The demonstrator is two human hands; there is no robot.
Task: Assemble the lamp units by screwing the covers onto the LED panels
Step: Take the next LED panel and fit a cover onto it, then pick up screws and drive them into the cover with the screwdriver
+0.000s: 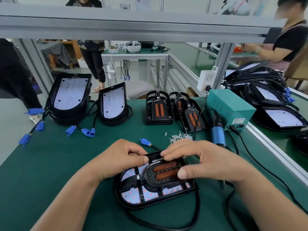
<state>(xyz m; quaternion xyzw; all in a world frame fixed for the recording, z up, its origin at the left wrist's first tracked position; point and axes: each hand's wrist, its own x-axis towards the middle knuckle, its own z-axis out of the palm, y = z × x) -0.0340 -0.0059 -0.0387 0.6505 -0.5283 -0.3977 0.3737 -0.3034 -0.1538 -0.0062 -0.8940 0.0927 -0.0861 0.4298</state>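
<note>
A black LED panel (141,196) with a white board and red dots lies on the green mat in front of me. A black cover (155,180) with two orange strips sits on top of it. My left hand (121,157) holds the panel's far left edge, thumb on the cover's rim. My right hand (200,159) reaches across the far end, fingertips on the cover's top edge and thumb pressing beside the orange strips. A pile of small silver screws (180,136) lies just beyond my hands. The blue electric screwdriver (218,134) lies to the right of the screws.
Stacked LED panels (70,95) (113,104) with blue connectors stand at the far left. Stacks of covers (158,107) (191,114) sit at the far middle. A teal power box (231,107) stands at right, more lamp units (270,95) beyond it. A person stands at far right.
</note>
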